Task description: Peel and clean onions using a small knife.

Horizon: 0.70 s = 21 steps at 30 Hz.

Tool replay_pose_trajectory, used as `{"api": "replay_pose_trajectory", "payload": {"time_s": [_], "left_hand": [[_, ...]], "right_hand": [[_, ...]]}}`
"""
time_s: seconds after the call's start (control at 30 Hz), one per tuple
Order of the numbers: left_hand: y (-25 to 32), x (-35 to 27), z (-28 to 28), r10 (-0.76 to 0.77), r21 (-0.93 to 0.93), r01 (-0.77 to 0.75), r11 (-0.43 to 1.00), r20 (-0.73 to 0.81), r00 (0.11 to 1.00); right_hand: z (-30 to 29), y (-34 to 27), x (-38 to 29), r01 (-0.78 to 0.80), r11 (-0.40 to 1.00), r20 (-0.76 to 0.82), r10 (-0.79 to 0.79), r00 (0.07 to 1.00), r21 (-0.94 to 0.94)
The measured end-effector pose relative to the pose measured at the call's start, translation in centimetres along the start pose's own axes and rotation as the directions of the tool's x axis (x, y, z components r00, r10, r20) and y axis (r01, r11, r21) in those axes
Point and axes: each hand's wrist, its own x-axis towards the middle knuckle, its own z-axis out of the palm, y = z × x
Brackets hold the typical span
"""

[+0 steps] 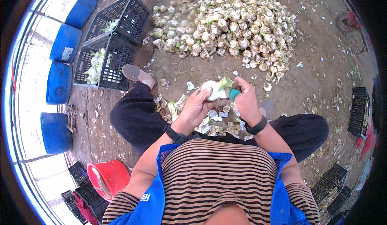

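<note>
My left hand [196,105] grips a white garlic bulb [212,89] with a short green stem stub, its thumb pressed on the bulb's side. On the other side of the bulb, my right hand [246,96] has curled fingers at a loose skin or the bulb's edge; green tape or cloth wraps one finger. Whether the right fingers pinch anything is hidden. Peeled garlic skins [213,117] lie on the ground between my legs, below the hands. Beyond them spreads a large heap of unpeeled garlic bulbs [232,28].
Black plastic crates [118,64] holding white bulbs stand at left, beside blue plastic barrels [59,82]. A red bucket [116,173] sits at lower left, near more crates. Other black crates [329,181] stand at lower right. Another crate [359,111] is at far right.
</note>
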Motion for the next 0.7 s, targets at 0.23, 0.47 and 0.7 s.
{"api": "replay_pose_trajectory", "payload": {"time_s": [0.23,0.47,0.7], "left_hand": [[1.0,-1.0,-1.4,-0.204,0.044,0.200,0.979,0.297,0.933],[1.3,-1.3,-1.0,-0.080,0.085,0.075,0.994,0.061,0.995],[0.3,-1.0,-0.5,0.053,0.022,-0.054,0.998,0.041,0.998]], "right_hand": [[-0.9,-1.1,1.1,0.122,0.938,-0.263,-0.213,0.941,-0.325],[-2.6,1.1,1.3,0.125,0.737,0.144,-0.037,0.989,-0.664],[1.0,-2.6,0.0,0.392,0.793,0.097,-0.394,0.914,-0.467]]}}
